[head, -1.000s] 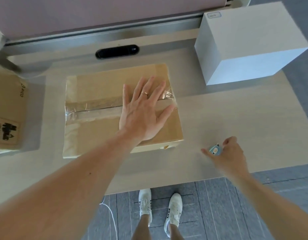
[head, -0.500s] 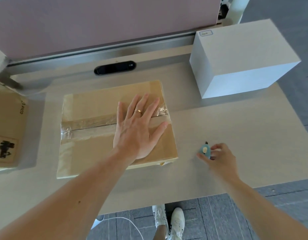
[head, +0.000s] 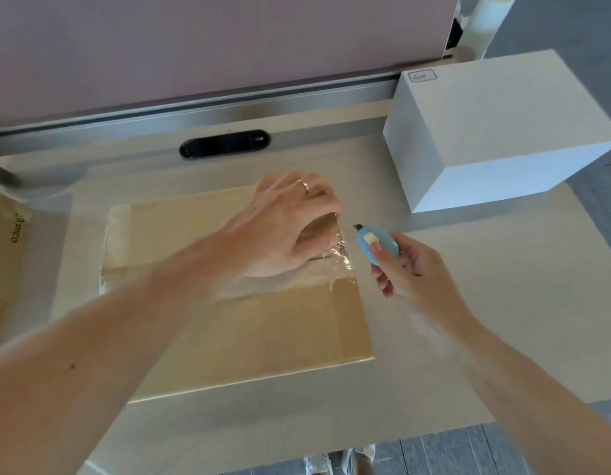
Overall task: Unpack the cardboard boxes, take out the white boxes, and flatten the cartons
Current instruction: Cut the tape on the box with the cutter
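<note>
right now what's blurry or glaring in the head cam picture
Head view: the left forearm is smeared, as is the wrist behind the right hand; the clear tape on the cardboard carton throws glare beside the left hand; the white box and blue cutter look fairly sharp; straight edges bow from the wide lens.

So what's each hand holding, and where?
The right hand grips the blue cutter by its rear end; left hand grips the cardboard box at its right edge.
</note>
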Motion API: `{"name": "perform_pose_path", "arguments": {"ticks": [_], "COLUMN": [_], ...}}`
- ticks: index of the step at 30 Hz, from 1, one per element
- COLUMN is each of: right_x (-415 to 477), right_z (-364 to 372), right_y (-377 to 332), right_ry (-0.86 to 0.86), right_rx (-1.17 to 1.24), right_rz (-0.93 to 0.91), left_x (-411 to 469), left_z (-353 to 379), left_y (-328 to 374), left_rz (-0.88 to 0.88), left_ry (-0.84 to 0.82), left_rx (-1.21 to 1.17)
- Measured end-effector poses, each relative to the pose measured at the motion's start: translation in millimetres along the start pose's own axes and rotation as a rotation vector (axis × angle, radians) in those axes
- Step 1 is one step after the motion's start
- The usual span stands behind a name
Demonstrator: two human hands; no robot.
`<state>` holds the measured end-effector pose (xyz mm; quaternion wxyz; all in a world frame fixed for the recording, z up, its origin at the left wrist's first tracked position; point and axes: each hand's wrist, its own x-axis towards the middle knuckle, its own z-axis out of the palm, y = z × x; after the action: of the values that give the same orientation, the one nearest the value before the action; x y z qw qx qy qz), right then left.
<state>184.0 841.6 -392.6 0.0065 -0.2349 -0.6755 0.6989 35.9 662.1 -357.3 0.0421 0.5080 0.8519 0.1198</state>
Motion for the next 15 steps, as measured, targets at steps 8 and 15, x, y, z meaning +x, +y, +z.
{"name": "perform_pose_path", "arguments": {"ticks": [8,15], "right_x": [14.8,24.9], "right_z": [-3.8,-1.3], "right_y": [-4.8,0.4], "right_ry": [-0.029,-0.083], "right_rx": [0.007,0.027], "right_rz": [-0.013,0.029], "left_x": [26.4,36.2], "left_z": [-0.7,4.9], "left_y": [-22.9,-27.9], "left_rz": [0.205,0.269], "left_ry": [-0.019,-0.008], "left_rx": [-0.034,-0.056]}}
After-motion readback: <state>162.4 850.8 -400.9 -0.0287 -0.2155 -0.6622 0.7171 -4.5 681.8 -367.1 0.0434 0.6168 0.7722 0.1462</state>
